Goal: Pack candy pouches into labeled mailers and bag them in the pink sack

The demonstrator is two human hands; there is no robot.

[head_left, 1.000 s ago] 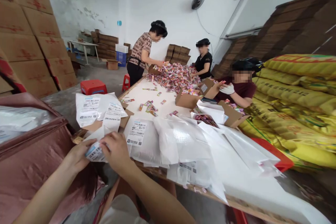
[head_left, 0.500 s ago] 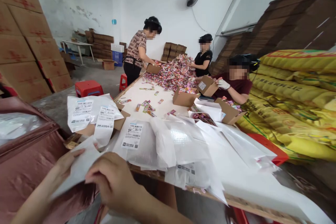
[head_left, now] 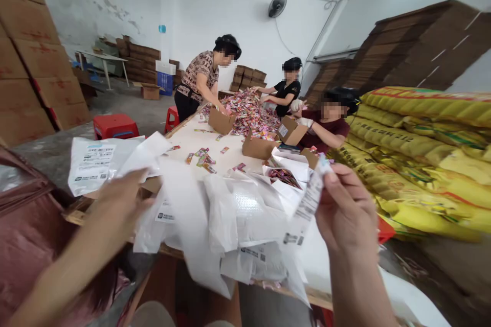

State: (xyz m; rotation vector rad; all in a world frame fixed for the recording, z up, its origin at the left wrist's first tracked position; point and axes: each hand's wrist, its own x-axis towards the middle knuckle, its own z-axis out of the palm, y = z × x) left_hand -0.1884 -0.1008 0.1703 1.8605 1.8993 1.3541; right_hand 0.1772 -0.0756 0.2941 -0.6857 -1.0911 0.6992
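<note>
My left hand (head_left: pixel 125 199) grips a white plastic mailer bag (head_left: pixel 180 204) at its edge, over the near left corner of the long table (head_left: pixel 199 138). My right hand (head_left: pixel 345 209) is raised to the right and pinches a printed shipping label (head_left: pixel 307 204) by its top end; the strip hangs down in front of the pile of white mailer bags (head_left: pixel 245 219). Another labelled mailer (head_left: pixel 95 163) lies at the table's left corner.
Three people work at the far end around a heap of colourful candy (head_left: pixel 253 107) and open cardboard boxes (head_left: pixel 261 145). Yellow sacks (head_left: pixel 422 143) are stacked on the right, cartons (head_left: pixel 30 61) on the left. A red stool (head_left: pixel 115 125) stands beside the table.
My hands were close together on one mailer near my lap; now they are apart, the right one lifted to the right with a label, the left one pulling the bag.
</note>
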